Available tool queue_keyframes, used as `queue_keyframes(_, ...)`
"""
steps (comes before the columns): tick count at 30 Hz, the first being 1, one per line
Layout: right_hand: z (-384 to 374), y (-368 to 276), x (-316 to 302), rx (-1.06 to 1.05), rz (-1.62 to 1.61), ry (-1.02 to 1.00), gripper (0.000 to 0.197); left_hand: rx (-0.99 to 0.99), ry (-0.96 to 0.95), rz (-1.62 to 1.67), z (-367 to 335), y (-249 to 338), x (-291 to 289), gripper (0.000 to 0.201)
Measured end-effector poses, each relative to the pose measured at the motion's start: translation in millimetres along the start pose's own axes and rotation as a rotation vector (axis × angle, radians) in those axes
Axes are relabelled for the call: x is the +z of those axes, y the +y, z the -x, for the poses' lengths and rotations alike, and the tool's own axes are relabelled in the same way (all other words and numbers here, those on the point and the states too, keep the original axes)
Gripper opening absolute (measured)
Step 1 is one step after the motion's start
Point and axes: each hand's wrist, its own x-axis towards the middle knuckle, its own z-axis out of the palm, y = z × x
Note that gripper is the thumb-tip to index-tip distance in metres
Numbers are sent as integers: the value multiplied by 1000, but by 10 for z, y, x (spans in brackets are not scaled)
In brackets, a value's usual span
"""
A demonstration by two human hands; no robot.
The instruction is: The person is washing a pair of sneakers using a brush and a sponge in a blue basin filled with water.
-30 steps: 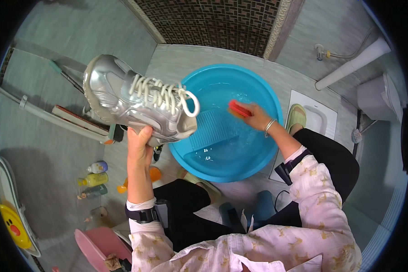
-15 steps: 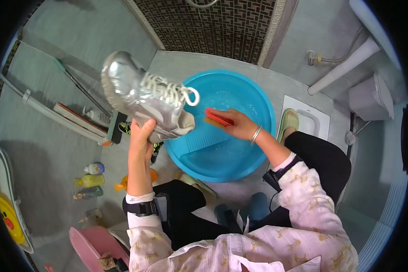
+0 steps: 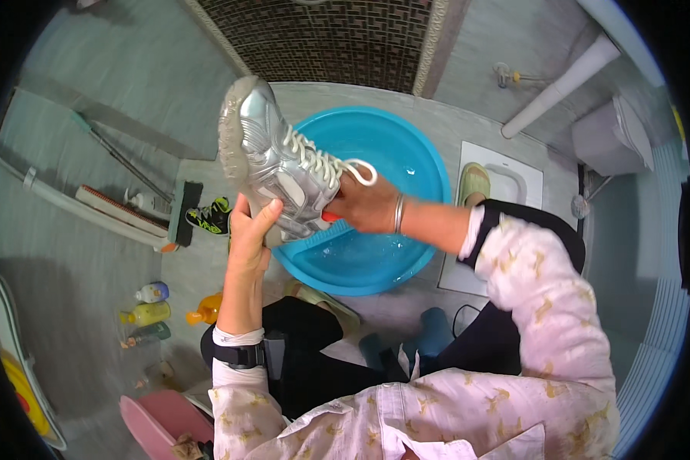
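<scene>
A silver sneaker [image 3: 267, 142] with white laces is held up toe-outward over the left rim of a blue basin [image 3: 437, 161]. My left hand [image 3: 251, 230] grips it by the sole near the heel, thumb on the side. Closed round a red-backed brush [image 3: 331, 217], my right hand [image 3: 368, 203] is at the shoe's ankle opening, beside a lace loop. Most of the brush is hidden by the hand and shoe; the bristles do not show. Water and a ribbed washboard part [image 3: 314, 241] show in the basin.
On the floor at left lie a black and green shoe [image 3: 209, 216], a broom [image 3: 182, 215], several bottles [image 3: 147, 313] and a pink tub [image 3: 142, 422]. A squat toilet [image 3: 517, 180] is at right, below a white pipe [image 3: 560, 88] and near a grey bin [image 3: 609, 142].
My left hand has brought the sneaker rightward, further over the basin, and turned it more upright. My right hand has moved the brush from above the water to the sneaker's opening.
</scene>
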Motion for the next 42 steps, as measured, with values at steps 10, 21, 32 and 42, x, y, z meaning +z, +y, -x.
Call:
queue_keyframes(10, -11, 161, -319, 11, 458, -61, 48, -255, -27, 338, -46, -2, 260, 54)
queue_keyframes(21, -140, -53, -610, 511, -863, -564, 57, -101, 88, 1, -111, 9, 134, 54)
queue_keyframes(32, 28, -157, -264, 529, -482, -182, 57, -108, 29, 206, -88, 137, 205, 58)
queue_keyframes(42, -205, -7, -667, 51, 130, -31, 51, -151, 1, 168, -102, 210, 125, 51)
